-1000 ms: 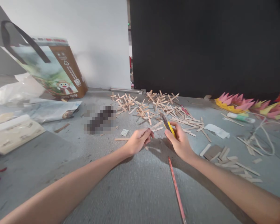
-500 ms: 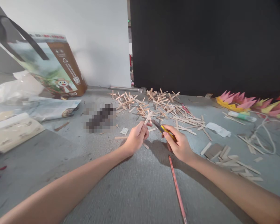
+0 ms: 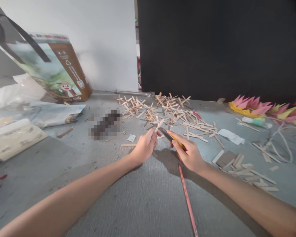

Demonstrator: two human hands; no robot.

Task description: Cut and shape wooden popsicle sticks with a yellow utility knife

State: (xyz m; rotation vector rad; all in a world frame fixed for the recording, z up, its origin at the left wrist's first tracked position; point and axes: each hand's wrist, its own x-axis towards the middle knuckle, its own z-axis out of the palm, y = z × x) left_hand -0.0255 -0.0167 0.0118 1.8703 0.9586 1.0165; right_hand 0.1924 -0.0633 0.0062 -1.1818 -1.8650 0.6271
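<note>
Pinched in my left hand [image 3: 145,145] is a small wooden craft stick [image 3: 160,124], its pale end pointing up past the fingertips. My right hand [image 3: 189,150] is closed around a yellow and black utility knife [image 3: 173,139], whose front end points up and left, close to the stick. I cannot tell whether the blade touches the wood. Just beyond both hands spreads a pile of craft sticks [image 3: 169,107], many joined into crosses. A pink pencil [image 3: 186,197] lies on the grey surface below my right hand.
At the back left stands a paper bag [image 3: 61,72], with plastic packets [image 3: 17,138] before it. A pixelated dark object [image 3: 106,125] lies left of my hands. To the right are cut stick pieces [image 3: 244,171], a glue tube [image 3: 256,122], a white cord [image 3: 283,141] and folded-paper flowers [image 3: 249,107].
The stick in my left hand has tilted slightly to the right. My right hand has turned the knife a little, and its tip has shifted slightly left, nearer the stick.
</note>
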